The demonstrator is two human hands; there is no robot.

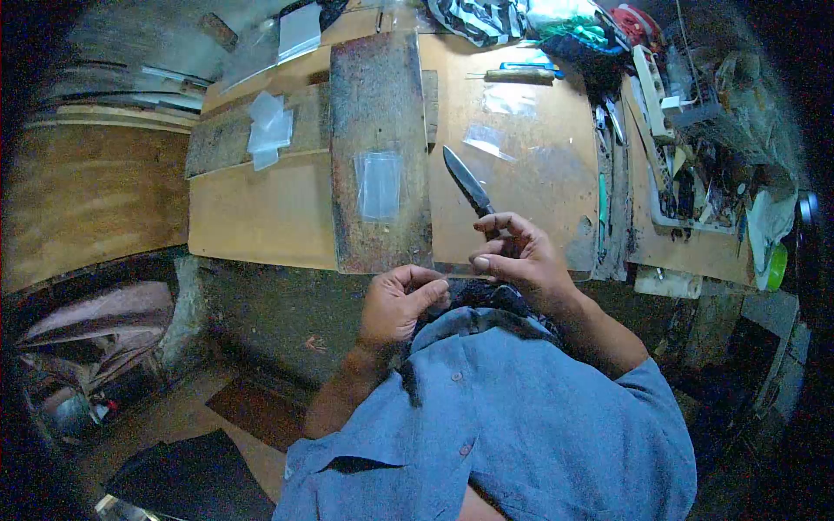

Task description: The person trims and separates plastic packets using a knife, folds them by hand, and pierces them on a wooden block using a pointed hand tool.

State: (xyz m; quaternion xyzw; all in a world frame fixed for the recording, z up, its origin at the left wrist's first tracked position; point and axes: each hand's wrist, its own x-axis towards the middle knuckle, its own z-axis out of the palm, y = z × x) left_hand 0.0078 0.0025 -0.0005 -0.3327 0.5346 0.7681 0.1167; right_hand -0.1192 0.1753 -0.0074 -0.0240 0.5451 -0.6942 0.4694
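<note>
My right hand [521, 256] is closed around the handle of a knife [469, 181], its dark blade pointing up and away over the table. Thumb and fingers of my left hand [404, 300] are pinched together just off the table's front edge. A faint, see-through strip seems to run between the two hands, but what the left fingers hold is hidden. Beyond them, a small stack of clear plastic sheets [378, 187] lies on a worn wooden board [380, 104]. More clear pieces [271, 130] rest in a loose pile to the left.
Small clear scraps [488, 141] lie right of the board. Farther back are a wooden-handled tool [521, 75] and a blue cutter [530, 66]. A white tray of tools [695, 208] stands at the right, with a green roll [776, 267] near it. Striped bags [482, 22] sit behind.
</note>
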